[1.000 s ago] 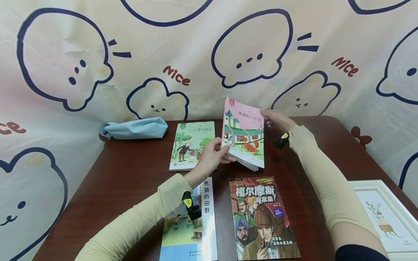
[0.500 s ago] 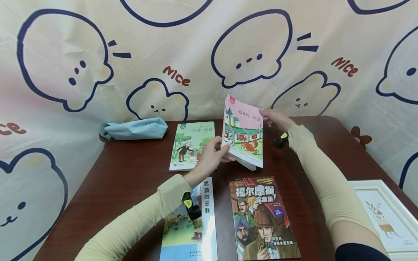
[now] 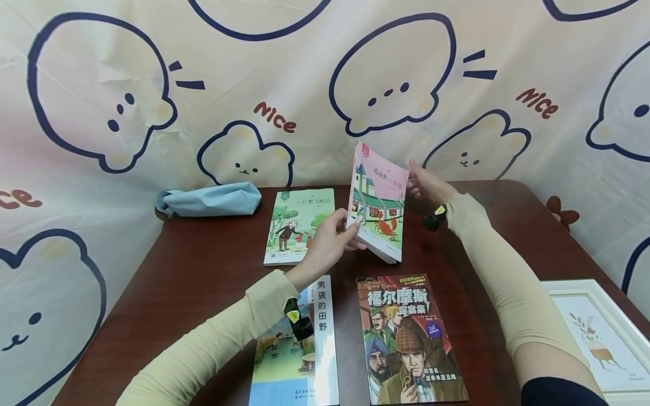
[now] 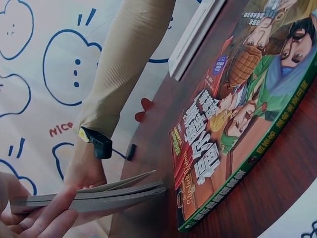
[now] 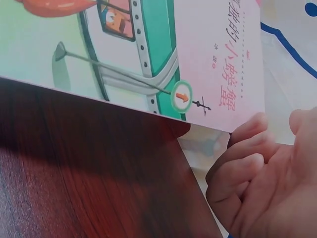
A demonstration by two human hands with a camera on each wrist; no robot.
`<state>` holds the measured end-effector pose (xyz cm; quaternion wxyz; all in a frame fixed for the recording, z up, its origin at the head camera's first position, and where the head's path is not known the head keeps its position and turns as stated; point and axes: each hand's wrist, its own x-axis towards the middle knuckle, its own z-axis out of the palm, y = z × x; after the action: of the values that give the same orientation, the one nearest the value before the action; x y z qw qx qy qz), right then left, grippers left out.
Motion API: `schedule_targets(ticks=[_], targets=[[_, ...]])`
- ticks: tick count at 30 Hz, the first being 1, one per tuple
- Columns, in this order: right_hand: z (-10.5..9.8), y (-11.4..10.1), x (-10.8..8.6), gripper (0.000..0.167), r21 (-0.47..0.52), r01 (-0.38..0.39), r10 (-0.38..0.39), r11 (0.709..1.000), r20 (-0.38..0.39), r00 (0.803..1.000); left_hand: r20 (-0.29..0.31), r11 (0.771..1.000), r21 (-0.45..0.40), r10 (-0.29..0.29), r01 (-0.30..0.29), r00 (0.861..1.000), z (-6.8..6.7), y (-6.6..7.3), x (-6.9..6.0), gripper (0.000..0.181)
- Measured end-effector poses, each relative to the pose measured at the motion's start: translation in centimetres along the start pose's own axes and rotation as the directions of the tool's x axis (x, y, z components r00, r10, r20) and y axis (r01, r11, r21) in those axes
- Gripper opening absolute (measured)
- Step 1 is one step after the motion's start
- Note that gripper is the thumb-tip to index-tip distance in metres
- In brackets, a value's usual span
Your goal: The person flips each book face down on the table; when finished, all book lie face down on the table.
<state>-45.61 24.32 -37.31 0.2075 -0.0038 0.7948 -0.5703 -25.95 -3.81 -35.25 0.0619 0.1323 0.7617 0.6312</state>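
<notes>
In the head view a pink paperback book (image 3: 378, 208) with a red crab on its cover stands tilted above the table. My left hand (image 3: 330, 242) grips its lower left edge, thumb on the cover and fingers behind. The left wrist view shows the book's page edges (image 4: 119, 196) slightly fanned apart. At the upper right corner, my right hand (image 3: 429, 181) has loosely bent fingers touching or very near the edge. Its thumb stands apart from the cover in the right wrist view. Behind my left hand lies a green book (image 3: 294, 225), partly covered.
A detective book (image 3: 411, 344) lies at the near right, and a blue-green book (image 3: 289, 366) lies partly under my left forearm. A light blue pouch (image 3: 213, 200) sits at the back left of the dark wooden table (image 3: 183, 270). A white picture frame (image 3: 594, 287) is at the right.
The pink book has turned and risen slightly, its right edge swinging left. The right thumb has come off the cover's corner. My left hand keeps its grip.
</notes>
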Motion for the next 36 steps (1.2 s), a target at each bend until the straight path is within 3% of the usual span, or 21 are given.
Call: schedule_targets(ticks=[11, 17, 27, 33, 36], targets=[[0.4, -0.5, 0.0, 0.068, 0.019, -0.001, 0.001, 1.0, -0.007, 1.0, 0.008, 0.999, 0.043, -0.006, 0.005, 1.0, 0.1, 0.3, 0.0, 0.026], [0.5, -0.6, 0.0, 0.074, -0.031, -0.015, 0.014, 0.999, -0.026, 1.0, 0.0, 0.998, 0.061, 0.019, -0.019, 1.0, 0.0, 0.4, -0.2, 0.021], [0.2, -0.9, 0.1, 0.078, -0.006, -0.028, 0.028, 1.0, 0.011, 1.0, 0.008, 0.99, 0.128, 0.057, -0.057, 0.998, 0.0, 0.5, -0.1, 0.021], [0.4, -1.7, -0.8, 0.077, 0.063, -0.044, 0.039, 0.997, 0.068, 0.997, 0.009, 0.989, 0.139, 0.058, -0.059, 0.998, 0.1, 0.7, -0.1, 0.022], [0.4, -1.1, 0.0, 0.081, 0.111, -0.039, 0.032, 0.993, 0.064, 0.997, 0.009, 0.989, 0.137, 0.06, -0.061, 0.998, 0.1, 0.7, -0.1, 0.022]])
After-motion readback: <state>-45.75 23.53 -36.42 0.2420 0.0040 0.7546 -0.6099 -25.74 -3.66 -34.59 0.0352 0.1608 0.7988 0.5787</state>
